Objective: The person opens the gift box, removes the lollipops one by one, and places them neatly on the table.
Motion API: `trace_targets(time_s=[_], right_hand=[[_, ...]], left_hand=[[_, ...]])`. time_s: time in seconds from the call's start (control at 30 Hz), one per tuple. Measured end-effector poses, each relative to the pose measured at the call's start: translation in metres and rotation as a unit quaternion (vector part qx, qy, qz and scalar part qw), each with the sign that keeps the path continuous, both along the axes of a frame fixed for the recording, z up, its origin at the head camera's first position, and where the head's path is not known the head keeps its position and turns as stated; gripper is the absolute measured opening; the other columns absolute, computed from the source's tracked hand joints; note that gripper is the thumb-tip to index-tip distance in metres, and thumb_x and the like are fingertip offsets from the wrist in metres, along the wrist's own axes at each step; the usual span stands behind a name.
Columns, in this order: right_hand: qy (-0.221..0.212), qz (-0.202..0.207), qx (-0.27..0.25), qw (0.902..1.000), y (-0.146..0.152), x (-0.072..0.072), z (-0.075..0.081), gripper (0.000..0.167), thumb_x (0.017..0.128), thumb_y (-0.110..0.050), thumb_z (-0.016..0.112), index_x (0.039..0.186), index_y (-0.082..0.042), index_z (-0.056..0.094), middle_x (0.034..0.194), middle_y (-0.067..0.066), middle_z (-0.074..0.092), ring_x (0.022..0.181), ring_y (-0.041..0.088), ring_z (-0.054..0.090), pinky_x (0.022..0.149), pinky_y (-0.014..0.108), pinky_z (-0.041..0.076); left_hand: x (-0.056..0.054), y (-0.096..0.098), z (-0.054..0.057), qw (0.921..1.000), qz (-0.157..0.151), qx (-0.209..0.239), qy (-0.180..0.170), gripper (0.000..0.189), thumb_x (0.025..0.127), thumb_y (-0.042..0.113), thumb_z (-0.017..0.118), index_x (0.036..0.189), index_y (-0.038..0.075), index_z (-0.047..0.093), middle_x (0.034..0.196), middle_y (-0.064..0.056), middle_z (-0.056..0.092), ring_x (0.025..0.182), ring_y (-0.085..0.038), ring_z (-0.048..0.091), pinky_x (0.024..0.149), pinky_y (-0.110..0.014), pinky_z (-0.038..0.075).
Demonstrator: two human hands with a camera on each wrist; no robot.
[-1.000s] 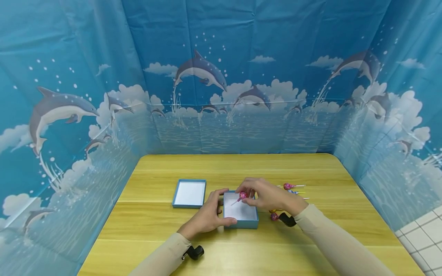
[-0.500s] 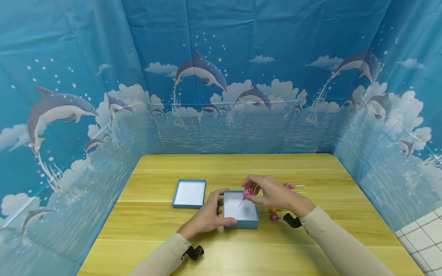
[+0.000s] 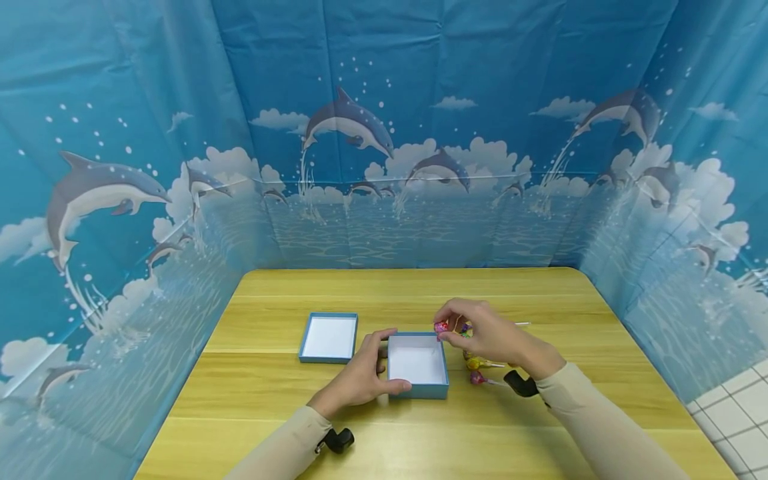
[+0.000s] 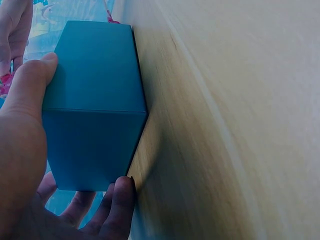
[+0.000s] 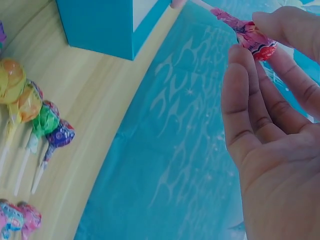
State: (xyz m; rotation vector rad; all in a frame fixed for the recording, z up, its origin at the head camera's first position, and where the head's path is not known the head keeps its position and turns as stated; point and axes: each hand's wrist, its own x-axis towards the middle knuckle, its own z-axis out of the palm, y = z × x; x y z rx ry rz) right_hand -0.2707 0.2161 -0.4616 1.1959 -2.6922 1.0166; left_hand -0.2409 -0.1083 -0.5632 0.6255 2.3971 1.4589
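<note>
My left hand (image 3: 362,375) holds the blue square box (image 3: 420,391) at its near left corner. The thumb lies along the near wall, the fingers along the left side. White inside, the box stands on the table with its top uncovered. My right hand (image 3: 498,339) pinches a pink-wrapped lollipop (image 5: 250,36) by its candy head, just above the far right corner of the box. In the right wrist view its white stick points up and to the left. The left wrist view shows the box walls (image 4: 95,70) and my thumb on the edge.
Several lollipops, among them a yellow one (image 3: 474,364) and a pink one (image 3: 477,378), lie right of the box, partly under my right hand. A shallow blue tray-like lid (image 3: 329,337) with a white inside lies left. A dolphin-print curtain (image 3: 390,227) stands behind the table (image 3: 384,440).
My right hand, with the pink lollipop, has moved right and slightly away from me, from over the box's inside to its far right corner. The left hand and box have stayed put.
</note>
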Motion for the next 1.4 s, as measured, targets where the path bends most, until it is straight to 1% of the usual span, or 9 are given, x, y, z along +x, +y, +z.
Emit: trace_targets(time_s=[0.1,0.27,0.53,0.7,0.8,1.03,1.2,1.27,1.4], right_hand=[[0.026,0.001,-0.010,0.9996,0.004,0.000,0.001,0.017,0.110,-0.014,0.083,0.126,-0.017,0.079,0.115,-0.008,0.082,0.095,0.003,0.071,0.084,0.029,0.066],[0.056,0.003,-0.026,0.9981,0.011,0.000,0.001,0.020,0.108,-0.010,0.085,0.126,-0.019,0.080,0.116,-0.008,0.083,0.096,0.003,0.072,0.085,0.027,0.066],[0.094,0.000,-0.039,0.9948,0.027,0.001,0.004,0.028,0.105,-0.003,0.086,0.128,-0.019,0.080,0.117,-0.007,0.082,0.099,0.009,0.079,0.086,0.033,0.070],[0.084,-0.027,-0.018,0.9960,0.041,0.006,0.003,0.027,0.105,-0.004,0.086,0.127,-0.020,0.082,0.119,-0.006,0.080,0.099,0.005,0.079,0.086,0.030,0.069],[0.078,-0.038,-0.009,0.9961,0.051,0.010,0.000,0.029,0.105,-0.004,0.086,0.127,-0.023,0.083,0.118,-0.007,0.079,0.098,0.003,0.078,0.085,0.031,0.070],[0.067,-0.039,-0.011,0.9969,0.074,0.016,-0.011,0.032,0.103,0.000,0.086,0.129,-0.019,0.084,0.115,-0.007,0.081,0.093,-0.001,0.073,0.079,0.030,0.068],[0.037,-0.061,0.004,0.9974,0.092,0.023,-0.023,0.025,0.103,-0.004,0.088,0.123,-0.018,0.082,0.114,-0.008,0.083,0.094,-0.002,0.074,0.081,0.035,0.069],[0.031,-0.068,0.012,0.9972,0.100,0.025,-0.030,0.025,0.102,-0.005,0.090,0.120,-0.019,0.081,0.114,-0.009,0.083,0.095,-0.001,0.075,0.082,0.034,0.069],[0.027,-0.065,0.018,0.9973,0.112,0.028,-0.045,0.027,0.097,-0.002,0.094,0.117,-0.015,0.082,0.111,-0.006,0.085,0.093,0.002,0.077,0.081,0.034,0.070]], left_hand=[[0.000,-0.001,0.000,1.0000,0.001,0.001,-0.001,0.110,0.101,0.037,0.096,0.184,0.017,0.027,0.174,-0.019,0.041,0.149,-0.032,0.061,0.113,-0.041,0.063],[0.001,-0.003,0.001,1.0000,0.001,-0.006,0.002,0.110,0.101,0.038,0.096,0.184,0.018,0.027,0.174,-0.019,0.042,0.147,-0.030,0.061,0.111,-0.038,0.061],[0.002,-0.006,0.005,0.9989,0.000,-0.041,0.024,0.110,0.103,0.044,0.093,0.185,0.019,0.025,0.172,-0.017,0.042,0.124,-0.024,0.058,0.100,-0.033,0.055],[0.003,-0.006,0.007,0.9980,-0.001,-0.054,0.035,0.110,0.103,0.046,0.092,0.186,0.019,0.025,0.174,-0.019,0.041,0.122,-0.023,0.057,0.100,-0.031,0.054],[0.003,-0.005,0.007,0.9973,-0.001,-0.060,0.042,0.111,0.103,0.047,0.092,0.186,0.018,0.024,0.175,-0.019,0.040,0.120,-0.023,0.057,0.099,-0.030,0.054],[0.001,-0.004,0.007,0.9961,0.000,-0.073,0.050,0.111,0.103,0.051,0.090,0.186,0.019,0.024,0.176,-0.020,0.040,0.119,-0.022,0.058,0.099,-0.031,0.054],[0.001,-0.005,0.006,0.9958,0.003,-0.075,0.051,0.110,0.103,0.051,0.090,0.186,0.020,0.024,0.176,-0.018,0.041,0.116,-0.021,0.057,0.097,-0.032,0.052],[0.001,-0.005,0.005,0.9960,0.002,-0.074,0.050,0.111,0.103,0.051,0.090,0.186,0.019,0.024,0.176,-0.019,0.041,0.115,-0.021,0.057,0.096,-0.032,0.052],[0.001,-0.005,0.003,0.9962,-0.001,-0.074,0.047,0.111,0.104,0.052,0.090,0.186,0.020,0.024,0.177,-0.019,0.040,0.115,-0.021,0.057,0.096,-0.032,0.052]])
